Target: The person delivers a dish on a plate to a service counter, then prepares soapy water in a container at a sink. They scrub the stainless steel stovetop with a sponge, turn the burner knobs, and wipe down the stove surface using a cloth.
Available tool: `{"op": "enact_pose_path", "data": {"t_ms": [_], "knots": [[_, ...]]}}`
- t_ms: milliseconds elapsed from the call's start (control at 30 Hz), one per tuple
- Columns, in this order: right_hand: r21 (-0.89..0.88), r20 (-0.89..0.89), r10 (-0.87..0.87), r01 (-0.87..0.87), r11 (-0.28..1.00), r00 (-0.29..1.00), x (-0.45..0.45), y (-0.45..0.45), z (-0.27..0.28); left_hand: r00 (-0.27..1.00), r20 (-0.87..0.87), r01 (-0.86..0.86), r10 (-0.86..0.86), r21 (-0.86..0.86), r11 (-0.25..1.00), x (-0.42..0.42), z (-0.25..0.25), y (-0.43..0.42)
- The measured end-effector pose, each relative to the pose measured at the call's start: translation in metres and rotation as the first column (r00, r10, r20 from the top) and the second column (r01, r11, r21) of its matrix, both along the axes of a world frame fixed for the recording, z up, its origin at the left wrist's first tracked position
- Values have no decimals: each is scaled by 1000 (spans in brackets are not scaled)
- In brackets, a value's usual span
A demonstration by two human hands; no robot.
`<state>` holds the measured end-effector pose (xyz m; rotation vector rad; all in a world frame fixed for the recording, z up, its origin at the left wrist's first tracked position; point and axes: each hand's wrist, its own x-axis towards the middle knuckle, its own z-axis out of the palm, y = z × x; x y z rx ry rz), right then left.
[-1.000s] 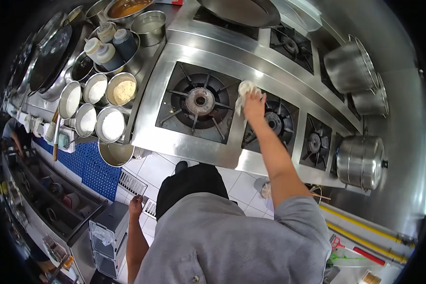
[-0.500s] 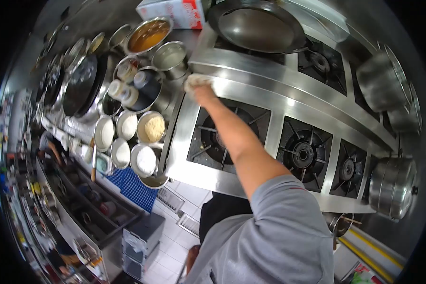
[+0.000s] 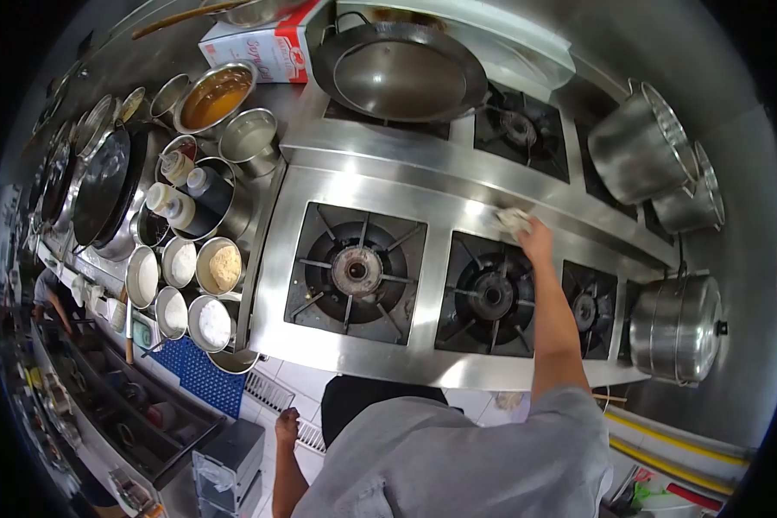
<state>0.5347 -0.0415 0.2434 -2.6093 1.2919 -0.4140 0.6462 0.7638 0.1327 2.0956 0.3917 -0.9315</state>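
My right hand (image 3: 535, 238) is closed on a pale, crumpled cloth (image 3: 513, 222). It presses the cloth to the steel strip of the stove (image 3: 436, 259), behind the middle front burner (image 3: 492, 295). My arm reaches over the right side of that burner. Low at my side hangs my left hand (image 3: 287, 424), its fingers curled in, with nothing visible in them. The large front-left burner (image 3: 356, 271) is bare, with small crumbs on its tray. Behind it, a wide dark wok (image 3: 401, 73) sits on the raised back row.
Left of the stove stand bowls of white powder (image 3: 209, 323), a container of sauce bottles (image 3: 224, 186) and a bowl of orange liquid (image 3: 216, 99). Steel pots (image 3: 675, 328) line the right side. A blue mat (image 3: 203, 371) lies on the floor. Another person (image 3: 52, 298) is far left.
My right hand has slid the cloth rightward along the stove's steel strip, from the far left corner to behind the middle burner. My left hand shows more fully now.
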Motion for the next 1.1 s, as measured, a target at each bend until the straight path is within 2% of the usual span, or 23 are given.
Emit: {"op": "enact_pose_path", "data": {"t_ms": [33,67,167,233,267,300,367,433,500,533,567,600,633,667,700,767,867,933,967,1000,1033,1067,1100], "knots": [[68,95,-33,27,997,995,-18,2,27,996,93,14,-10,-48,999,5,-2,-11],[145,186,-71,44,988,980,-25,8,61,998,57,-28,36,-131,991,9,-2,-21],[-12,451,12,-7,1000,892,-21,1,84,985,-3,172,-173,-33,984,9,-23,-28],[-144,381,149,-100,985,912,12,-3,89,846,-122,533,-520,235,813,11,-21,-34],[-208,344,209,-143,968,915,32,-4,88,837,-88,544,-540,233,806,8,-9,-39],[-279,293,131,-46,959,947,54,0,75,827,-54,556,-560,230,799,10,-2,-40],[-426,208,-41,128,896,977,116,22,41,932,19,357,-362,135,924,5,-20,-22],[-530,162,-40,121,839,986,187,67,34,971,127,194,-204,88,977,-1,-4,-10],[-493,145,166,-74,867,975,257,127,54,994,65,-91,90,10,996,-14,23,-9],[-430,61,163,-121,895,985,294,150,60,987,8,-161,161,42,986,-23,21,-1],[-318,57,184,-157,935,981,333,166,49,989,6,-148,148,79,986,-34,22,6],[-303,68,285,-252,919,956,367,186,50,988,149,14,-37,153,988,-53,-14,40],[-208,81,337,-314,926,938,392,208,67,998,19,-69,67,130,989,-62,14,27],[-219,106,365,-336,916,925,421,224,63,996,-45,-73,82,164,984,-70,21,26],[-228,125,390,-356,906,912,442,231,56,977,-62,-201,204,44,979,-83,28,24],[-201,86,470,-447,872,878,451,231,57,985,-89,-143,145,34,989,-100,45,19],[-369,75,658,-593,716,749,414,190,33,993,8,-108,114,-267,958,-128,28,37],[-24,-37,599,-600,800,800,351,155,46,928,-257,-299,270,-84,950,-135,-14,42],[-259,-55,575,-568,781,816,308,136,38,919,-356,-132,171,132,982,-135,-31,52],[-329,-202,478,-519,789,855,271,119,40,896,-181,432,-405,143,891,-122,-24,52],[-359,-128,434,-449,818,892,241,97,41,513,-38,835,-858,253,488,-101,-25,53],[-299,-42,416,-409,862,908,209,77,45,696,-81,709,-713,237,664,-88,-30,43],[-460,-81,395,-386,800,915,180,63,53,837,-125,546,-532,231,805,-78,-40,41]]}}
